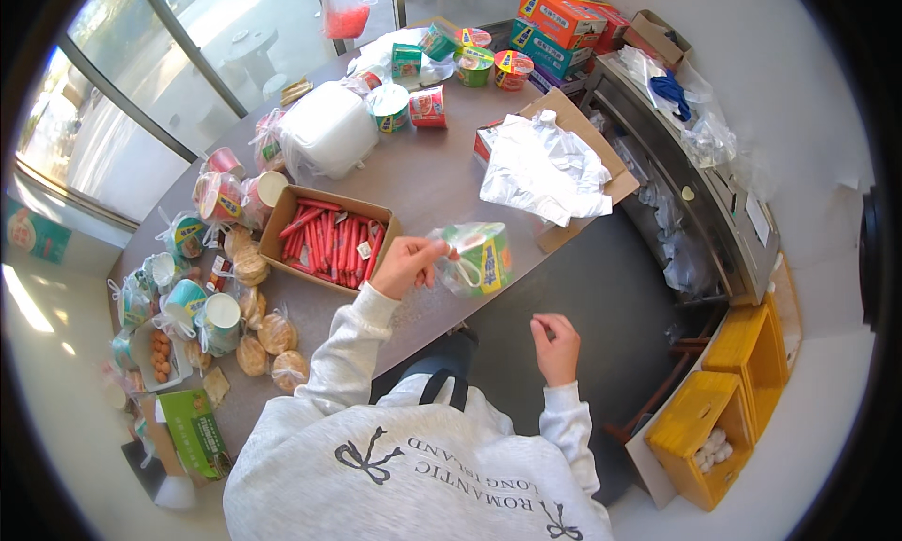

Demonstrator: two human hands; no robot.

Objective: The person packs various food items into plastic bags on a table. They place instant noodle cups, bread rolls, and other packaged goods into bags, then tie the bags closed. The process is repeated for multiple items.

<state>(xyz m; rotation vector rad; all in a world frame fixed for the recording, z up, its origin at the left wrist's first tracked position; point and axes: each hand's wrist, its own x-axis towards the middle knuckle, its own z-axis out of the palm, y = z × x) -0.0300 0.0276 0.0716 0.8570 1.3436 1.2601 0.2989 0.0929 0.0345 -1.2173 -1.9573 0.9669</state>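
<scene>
My left hand [410,264] pinches the gathered neck of a clear plastic bag. Inside the bag is a green and white instant noodle cup [487,259], tilted at the table's near edge. Whether the cup rests on the table, I cannot tell. My right hand [557,349] hovers over the dark floor, apart from the bag, its fingers curled in with nothing visible in them. Just left of my left hand is an open cardboard box [331,279] filled with red-wrapped sausages [331,241]. White plastic bags [546,167] lie on a flattened carton [599,143] at the table's right.
Bagged noodle cups [222,315], bagged round breads [277,331] and a tray of eggs [173,379] crowd the table's left. Unbagged cups [428,107] and a white plastic-wrapped bundle [330,128] stand farther back. Noodle cartons [557,19] are stacked beside a dark cabinet [705,209]; yellow wooden boxes [694,414] sit at right.
</scene>
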